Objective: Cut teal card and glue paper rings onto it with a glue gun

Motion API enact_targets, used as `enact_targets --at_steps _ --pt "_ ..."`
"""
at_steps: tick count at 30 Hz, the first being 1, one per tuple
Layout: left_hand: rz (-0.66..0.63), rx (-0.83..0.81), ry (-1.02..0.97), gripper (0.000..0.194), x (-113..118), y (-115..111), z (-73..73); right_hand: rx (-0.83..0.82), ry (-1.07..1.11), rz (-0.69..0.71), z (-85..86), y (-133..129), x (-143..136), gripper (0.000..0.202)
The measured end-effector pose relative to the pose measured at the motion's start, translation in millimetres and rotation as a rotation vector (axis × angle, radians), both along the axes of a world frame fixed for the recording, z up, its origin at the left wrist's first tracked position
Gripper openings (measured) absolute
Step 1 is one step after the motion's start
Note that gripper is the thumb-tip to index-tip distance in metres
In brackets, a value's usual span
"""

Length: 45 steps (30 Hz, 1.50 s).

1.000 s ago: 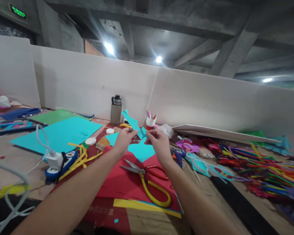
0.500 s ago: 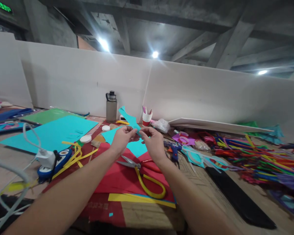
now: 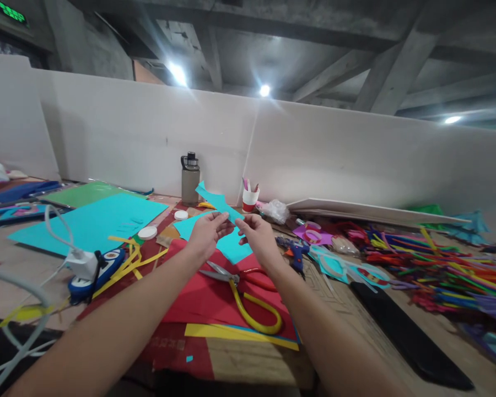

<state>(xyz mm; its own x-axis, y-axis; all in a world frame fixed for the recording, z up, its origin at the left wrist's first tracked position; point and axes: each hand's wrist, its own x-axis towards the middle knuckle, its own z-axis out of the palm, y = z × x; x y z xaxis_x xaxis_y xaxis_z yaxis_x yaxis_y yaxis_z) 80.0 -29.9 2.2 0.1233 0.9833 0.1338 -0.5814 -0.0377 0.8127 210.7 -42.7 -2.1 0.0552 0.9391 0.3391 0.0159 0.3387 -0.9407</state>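
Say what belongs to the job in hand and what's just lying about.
Job:
jagged turquoise paper strip, in left hand and right hand
likely, metal scissors with red and yellow handles

Lying about, apparently:
grey cylindrical bottle
white-and-red cup

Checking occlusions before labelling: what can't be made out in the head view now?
Head view, all:
Turquoise strip, gripped end: covered by left hand and right hand.
Scissors, red handle's far end: behind right forearm.
Coloured stems: cut off by right edge.
Green sign, upper line: blurred.
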Motion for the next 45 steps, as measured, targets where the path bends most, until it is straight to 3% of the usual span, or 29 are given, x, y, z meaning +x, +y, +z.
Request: enact_targets --at_steps 45 --pt "0.04 0.026 0.125 0.018 0.9 0.3 -4.1 -0.093 0.09 0.084 -2.1 1.4 3.0 0.024"
